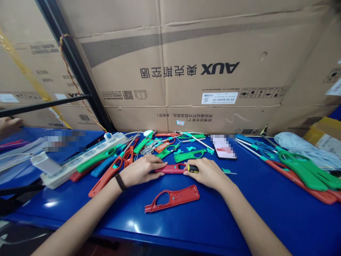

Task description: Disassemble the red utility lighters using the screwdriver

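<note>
A red gas lighter body [173,169] lies crosswise just above the table in front of me. My left hand [141,170] pinches its left end between thumb and fingers. At the other end, beside the finger loop, my right hand [209,171] grips it with the fingertips. Tucked in that same hand is a screwdriver [193,169] with a yellow-and-black handle; its thin shaft sticks out to the right. Nearer to me lies a loose red half-shell [183,197], its hollow inner side up. Behind my hands is a green shell piece [189,155].
Lighters and loose parts clutter the back of the blue table [266,220]. A white power strip [90,154] runs along the left. To the right are a phone [223,147] and a pile of long lighters [303,167]. Another person's hand [10,126] shows at far left.
</note>
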`<move>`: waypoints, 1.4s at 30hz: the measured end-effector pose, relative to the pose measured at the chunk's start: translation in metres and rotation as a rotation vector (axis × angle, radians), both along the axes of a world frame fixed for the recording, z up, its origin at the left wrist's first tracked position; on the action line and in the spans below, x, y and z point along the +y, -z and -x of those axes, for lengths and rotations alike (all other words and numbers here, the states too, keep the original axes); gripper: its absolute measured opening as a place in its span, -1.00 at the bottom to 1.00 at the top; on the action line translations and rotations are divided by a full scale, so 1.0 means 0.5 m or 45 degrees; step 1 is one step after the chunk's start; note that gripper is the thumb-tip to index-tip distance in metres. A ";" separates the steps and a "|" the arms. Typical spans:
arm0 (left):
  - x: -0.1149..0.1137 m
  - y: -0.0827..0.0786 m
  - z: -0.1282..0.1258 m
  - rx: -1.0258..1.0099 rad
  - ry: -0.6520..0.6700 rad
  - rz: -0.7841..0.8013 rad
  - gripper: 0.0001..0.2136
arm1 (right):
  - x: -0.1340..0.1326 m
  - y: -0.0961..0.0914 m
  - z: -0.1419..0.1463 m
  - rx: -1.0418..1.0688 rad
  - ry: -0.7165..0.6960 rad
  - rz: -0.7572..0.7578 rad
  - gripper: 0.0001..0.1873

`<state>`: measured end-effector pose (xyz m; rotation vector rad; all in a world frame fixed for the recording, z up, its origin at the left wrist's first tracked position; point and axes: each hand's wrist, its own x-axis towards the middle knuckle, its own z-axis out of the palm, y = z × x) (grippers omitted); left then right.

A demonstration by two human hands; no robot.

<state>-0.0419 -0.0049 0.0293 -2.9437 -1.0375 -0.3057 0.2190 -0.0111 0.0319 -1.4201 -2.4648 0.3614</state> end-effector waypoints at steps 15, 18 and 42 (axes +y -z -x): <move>-0.009 0.006 -0.010 -0.065 0.008 -0.105 -0.71 | -0.002 0.011 0.000 0.037 -0.128 -0.316 -0.87; -0.013 0.001 -0.015 -0.054 0.017 -0.102 -0.72 | -0.003 0.008 -0.002 0.033 -0.140 -0.369 -0.88; -0.053 -0.018 -0.109 -0.868 -0.160 0.818 -0.69 | -0.006 -0.047 -0.024 1.373 0.188 -0.079 -0.69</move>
